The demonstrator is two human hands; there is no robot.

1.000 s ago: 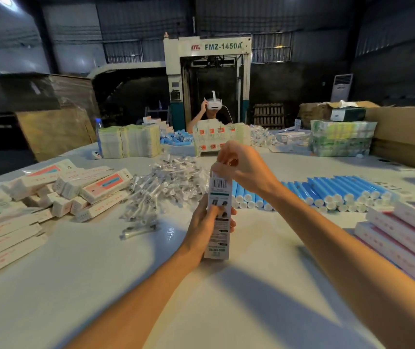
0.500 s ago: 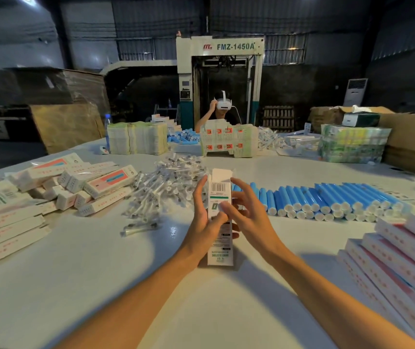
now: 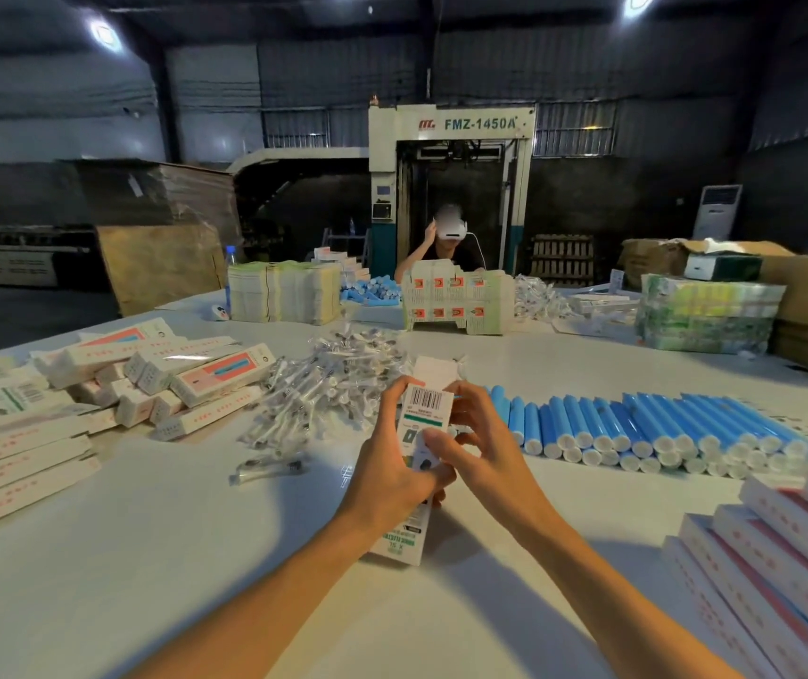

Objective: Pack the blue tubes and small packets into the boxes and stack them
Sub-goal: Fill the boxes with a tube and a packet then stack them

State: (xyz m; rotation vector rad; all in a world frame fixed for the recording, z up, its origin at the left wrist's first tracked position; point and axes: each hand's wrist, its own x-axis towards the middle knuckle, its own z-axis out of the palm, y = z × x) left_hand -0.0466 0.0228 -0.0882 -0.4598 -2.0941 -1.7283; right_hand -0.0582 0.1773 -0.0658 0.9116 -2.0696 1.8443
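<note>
box [image 3: 429, 401] at centre of frame, lower end on the table [image 3: 147, 556], top leaning a little to the right, top flap open and sticking up. left hand [image 3: 387, 477] wraps round the middle of the box, fingers running up its left edge. looks like a steadying grip that keeps the open end up for loading. right hand [image 3: 485, 448] pinches the upper part, thumb on the printed face, fingers curled round the right side, probably squaring the mouth or working at the flap. cannot tell if anything is inside, the mouth faces away.

blue tubes [image 3: 661, 423] lie in a long row right of centre, caps toward the camera, just beyond the right hand, side by side so one lifts out without rummaging. small packets [image 3: 328, 384] sit in a loose heap left of centre, just past the left hand. both supplies flank the box, so either hand can likely reach them.

closed boxes [image 3: 172, 370] piled at mid left, flat cartons [image 3: 10, 463] along the left edge. neat stack of boxes [image 3: 784, 546] at lower right, likely the finished ones. my read: this box is at the filling or closing step, not yet stacked.
</note>
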